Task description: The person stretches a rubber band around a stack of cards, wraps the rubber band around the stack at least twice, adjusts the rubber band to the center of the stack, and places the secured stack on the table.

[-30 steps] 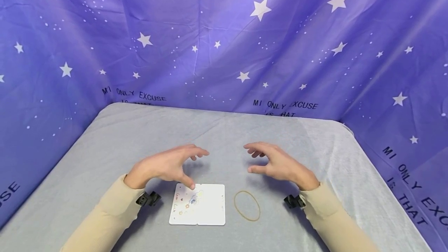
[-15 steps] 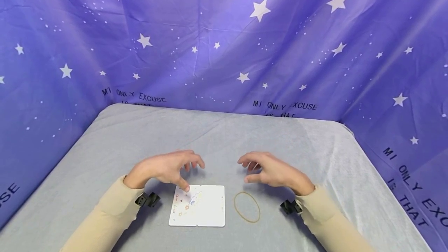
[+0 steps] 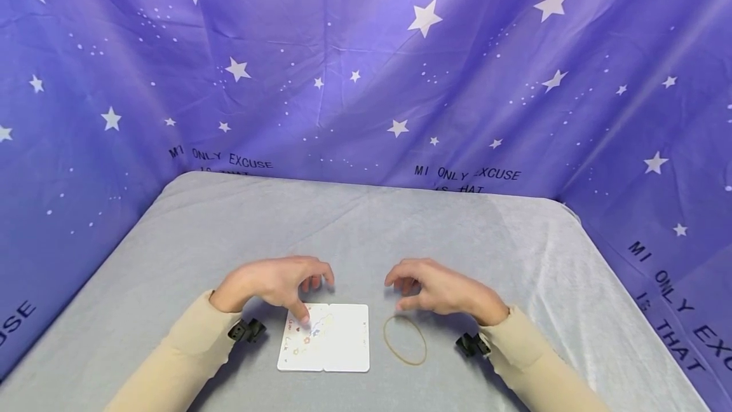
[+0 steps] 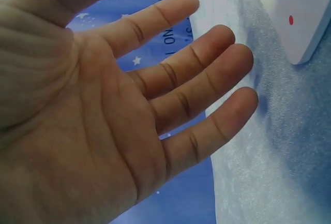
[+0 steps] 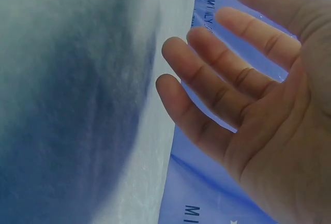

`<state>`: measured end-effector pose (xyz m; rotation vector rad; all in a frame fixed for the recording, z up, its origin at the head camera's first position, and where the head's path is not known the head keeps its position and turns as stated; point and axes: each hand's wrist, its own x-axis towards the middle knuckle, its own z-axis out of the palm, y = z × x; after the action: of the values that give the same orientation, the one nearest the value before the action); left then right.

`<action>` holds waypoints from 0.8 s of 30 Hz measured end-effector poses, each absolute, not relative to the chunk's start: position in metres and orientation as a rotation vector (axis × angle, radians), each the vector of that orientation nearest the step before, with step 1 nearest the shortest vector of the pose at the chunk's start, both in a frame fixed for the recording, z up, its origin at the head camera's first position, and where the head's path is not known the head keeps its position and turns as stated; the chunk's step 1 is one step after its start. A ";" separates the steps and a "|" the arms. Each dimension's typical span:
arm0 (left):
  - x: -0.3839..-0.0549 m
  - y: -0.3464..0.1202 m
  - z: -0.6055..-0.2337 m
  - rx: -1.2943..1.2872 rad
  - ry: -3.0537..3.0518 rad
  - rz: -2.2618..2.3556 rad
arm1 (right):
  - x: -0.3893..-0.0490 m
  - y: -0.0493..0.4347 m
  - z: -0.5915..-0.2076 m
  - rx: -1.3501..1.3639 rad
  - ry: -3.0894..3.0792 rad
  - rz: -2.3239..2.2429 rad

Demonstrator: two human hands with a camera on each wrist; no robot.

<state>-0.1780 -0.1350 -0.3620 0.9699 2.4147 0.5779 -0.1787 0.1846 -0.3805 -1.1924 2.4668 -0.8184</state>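
In the head view a flat white card-like piece (image 3: pixel 345 339) with rounded corners, a centre seam, handwriting and small flower drawings lies near the front of the table. My left hand (image 3: pixel 277 281) is over its far left part, the thumb overlapping its upper edge. The left wrist view shows a bare palm (image 4: pixel 93 110) with relaxed fingers and a thick corner of the white piece (image 4: pixel 302 25). To the right lies a thin tan rubber band (image 3: pixel 424 343) in an oval. My right hand (image 3: pixel 437 288) hovers just beyond the band, fingers loosely bent, its palm (image 5: pixel 289 131) bare.
A grey cloth (image 3: pixel 366 227) covers the table. Behind and at both sides hangs a purple curtain (image 3: pixel 366 37) with white stars and lettering. Small black cameras (image 3: pixel 246 330) sit at the wrists, on beige sleeves.
Both hands have come down and nearer the front edge, the right one also inward toward the rubber band. The white piece and the band lie where they were.
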 end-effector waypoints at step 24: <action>-0.172 -0.125 -0.370 0.863 2.430 0.449 | -0.171 0.174 -0.389 -1.192 2.444 -0.629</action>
<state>-0.1725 -0.1253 -0.3700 0.8629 2.4305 0.4491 -0.1714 0.1741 -0.3894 -1.1921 2.4441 -0.6291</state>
